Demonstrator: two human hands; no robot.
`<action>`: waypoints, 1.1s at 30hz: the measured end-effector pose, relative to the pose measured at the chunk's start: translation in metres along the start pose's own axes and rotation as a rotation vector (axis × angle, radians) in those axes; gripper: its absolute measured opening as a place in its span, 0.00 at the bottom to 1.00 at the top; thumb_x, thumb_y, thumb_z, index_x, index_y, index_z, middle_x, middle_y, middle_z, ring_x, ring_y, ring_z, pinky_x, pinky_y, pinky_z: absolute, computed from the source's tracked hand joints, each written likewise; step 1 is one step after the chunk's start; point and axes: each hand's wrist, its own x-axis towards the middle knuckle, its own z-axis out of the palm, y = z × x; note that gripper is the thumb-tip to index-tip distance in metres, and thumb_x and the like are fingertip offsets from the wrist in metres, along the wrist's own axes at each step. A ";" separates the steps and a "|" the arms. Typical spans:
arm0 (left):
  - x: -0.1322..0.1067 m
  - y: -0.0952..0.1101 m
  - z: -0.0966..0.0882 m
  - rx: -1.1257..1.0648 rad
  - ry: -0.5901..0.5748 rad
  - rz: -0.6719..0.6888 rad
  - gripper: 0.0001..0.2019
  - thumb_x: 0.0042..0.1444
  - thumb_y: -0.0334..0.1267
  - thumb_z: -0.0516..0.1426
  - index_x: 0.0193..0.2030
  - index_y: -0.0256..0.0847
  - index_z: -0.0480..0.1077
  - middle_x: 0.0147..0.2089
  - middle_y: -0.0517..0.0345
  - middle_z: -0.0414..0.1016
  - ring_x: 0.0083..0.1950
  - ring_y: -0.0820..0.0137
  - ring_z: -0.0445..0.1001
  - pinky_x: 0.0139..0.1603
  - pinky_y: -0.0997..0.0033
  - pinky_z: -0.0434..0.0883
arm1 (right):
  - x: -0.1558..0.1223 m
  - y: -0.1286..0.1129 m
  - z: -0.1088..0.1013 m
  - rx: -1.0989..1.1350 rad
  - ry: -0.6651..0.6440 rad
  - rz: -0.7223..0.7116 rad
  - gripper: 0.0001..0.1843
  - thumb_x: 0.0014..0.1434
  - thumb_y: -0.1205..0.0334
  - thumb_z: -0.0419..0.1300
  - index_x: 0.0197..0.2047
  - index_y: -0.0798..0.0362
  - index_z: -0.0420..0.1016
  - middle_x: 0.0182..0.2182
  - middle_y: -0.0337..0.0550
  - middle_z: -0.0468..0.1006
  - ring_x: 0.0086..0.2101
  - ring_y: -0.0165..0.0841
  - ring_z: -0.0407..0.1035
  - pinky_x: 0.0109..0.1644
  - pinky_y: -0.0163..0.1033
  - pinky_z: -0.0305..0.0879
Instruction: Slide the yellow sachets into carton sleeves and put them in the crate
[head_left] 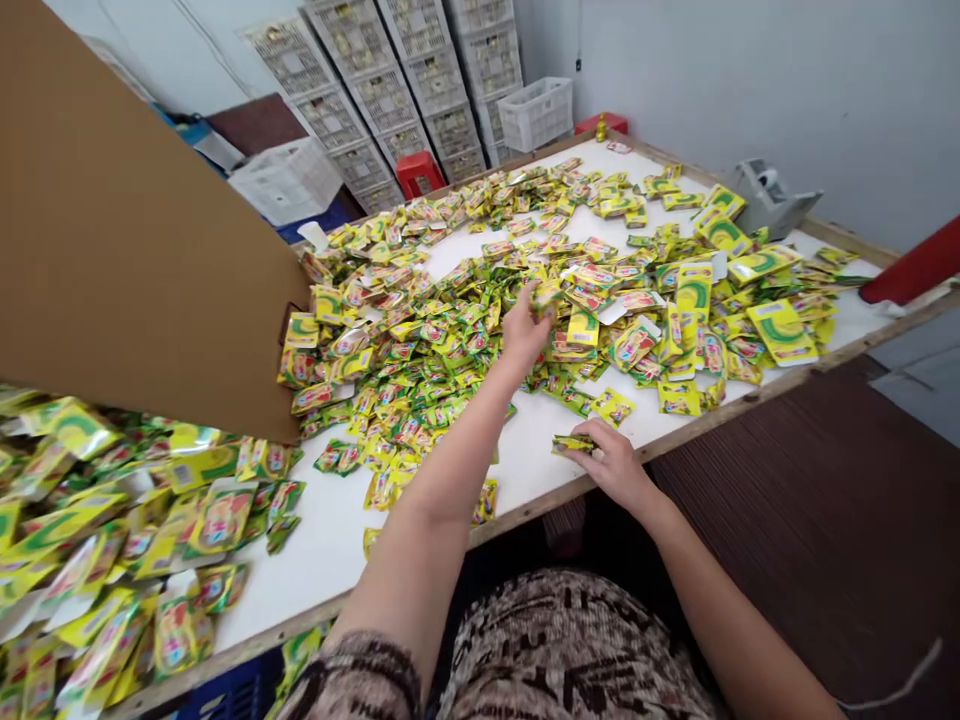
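Note:
A white table (525, 450) is strewn with several small yellow-green sachets (420, 330). My left hand (527, 325) reaches out over the middle of the heap, fingers closed on one sachet (546, 296) lifted from the pile. My right hand (611, 462) rests near the table's front edge, fingers pinched on a small stack of sachets (574, 443) lying flat on the white surface. Larger yellow-green packs (780, 330) lie at the right side of the heap.
A brown cardboard sheet (127, 230) stands at the left. Another sachet heap (97, 540) lies at the near left. Stacked white crates (405, 80), a white basket (536, 112) and red stools (420, 172) stand beyond. A tape dispenser (772, 195) sits far right.

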 end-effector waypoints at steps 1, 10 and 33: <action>-0.015 0.003 -0.014 -0.065 0.042 -0.014 0.29 0.52 0.34 0.63 0.62 0.42 0.64 0.50 0.50 0.76 0.50 0.62 0.76 0.54 0.60 0.72 | 0.001 -0.001 -0.001 0.102 0.078 0.063 0.13 0.58 0.50 0.65 0.41 0.50 0.74 0.35 0.43 0.78 0.36 0.37 0.72 0.42 0.44 0.72; -0.173 0.026 -0.073 -0.617 0.110 -0.503 0.22 0.50 0.46 0.65 0.49 0.45 0.63 0.45 0.59 0.72 0.41 0.69 0.77 0.41 0.63 0.78 | 0.038 -0.026 0.021 0.357 0.456 0.184 0.23 0.52 0.48 0.65 0.48 0.52 0.74 0.35 0.41 0.77 0.27 0.31 0.70 0.27 0.37 0.73; -0.224 0.024 -0.061 -0.257 -0.203 -0.271 0.13 0.60 0.48 0.55 0.30 0.42 0.69 0.27 0.62 0.66 0.31 0.70 0.63 0.33 0.73 0.61 | 0.030 -0.116 -0.003 -0.894 -0.346 -0.154 0.14 0.62 0.70 0.54 0.50 0.55 0.74 0.42 0.50 0.76 0.43 0.38 0.70 0.41 0.37 0.60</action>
